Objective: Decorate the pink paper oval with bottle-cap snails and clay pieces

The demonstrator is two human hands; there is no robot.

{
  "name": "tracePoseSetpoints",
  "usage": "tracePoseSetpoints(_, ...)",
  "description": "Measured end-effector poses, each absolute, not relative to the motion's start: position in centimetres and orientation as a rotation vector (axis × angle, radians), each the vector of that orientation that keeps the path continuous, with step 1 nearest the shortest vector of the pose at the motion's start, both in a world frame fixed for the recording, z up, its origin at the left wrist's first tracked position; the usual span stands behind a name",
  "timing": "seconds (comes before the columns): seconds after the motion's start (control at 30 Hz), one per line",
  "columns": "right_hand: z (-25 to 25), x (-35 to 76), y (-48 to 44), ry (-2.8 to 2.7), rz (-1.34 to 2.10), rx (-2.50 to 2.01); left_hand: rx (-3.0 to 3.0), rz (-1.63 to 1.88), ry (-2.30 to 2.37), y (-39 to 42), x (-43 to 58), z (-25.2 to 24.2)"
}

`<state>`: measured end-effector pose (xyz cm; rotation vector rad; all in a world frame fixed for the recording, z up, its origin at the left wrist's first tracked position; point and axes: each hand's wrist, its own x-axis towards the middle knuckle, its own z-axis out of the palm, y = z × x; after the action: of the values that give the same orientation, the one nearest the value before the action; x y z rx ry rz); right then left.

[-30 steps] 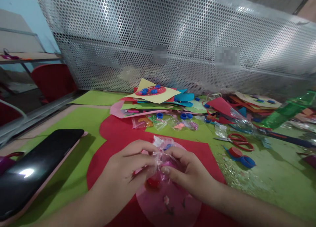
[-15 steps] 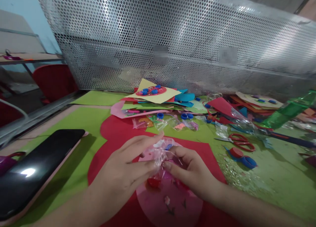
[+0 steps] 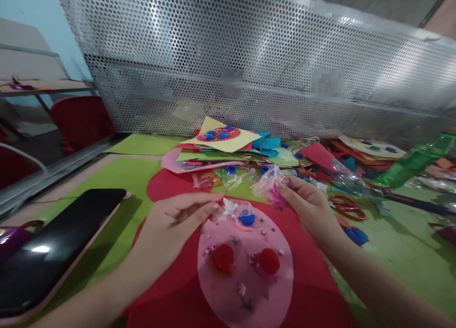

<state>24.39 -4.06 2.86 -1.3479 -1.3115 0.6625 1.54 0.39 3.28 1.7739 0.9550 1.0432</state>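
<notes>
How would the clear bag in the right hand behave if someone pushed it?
The bag would probably flop, since its film looks crumpled. It seems likely light, being thin and see-through, and perhaps slippery, given its shine.

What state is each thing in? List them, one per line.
Small bag: crumpled, held by the right hand
Clear packet: crumpled, near the left hand, contact unclear
Pink oval: decorated, lying on the red sheet
Red caps: two, apart, on the oval
Phone: face up, screen dark
Scissors: lying down, blades hidden, open or shut unclear
Green bottle: tilted
</notes>
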Motion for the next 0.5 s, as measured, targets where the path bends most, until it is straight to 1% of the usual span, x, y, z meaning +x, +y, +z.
tracePoseSetpoints(0.1, 2.5, 25.9, -3.9, -1.424, 0.545, -1.479, 1.719, 0.929, 0.851, 0.2, 1.8, 3.0)
tracePoseSetpoints(0.23, 1.2, 27.7, -2.9, -1.486, 0.532, -1.571, 1.711, 0.895, 0.764, -0.2, 1.9, 2.6)
tracePoseSetpoints(0.5, -0.9, 30.2, -1.2, -1.51, 0.529, -1.722, 1.877, 0.814, 0.87, 0.1, 1.9, 1.9)
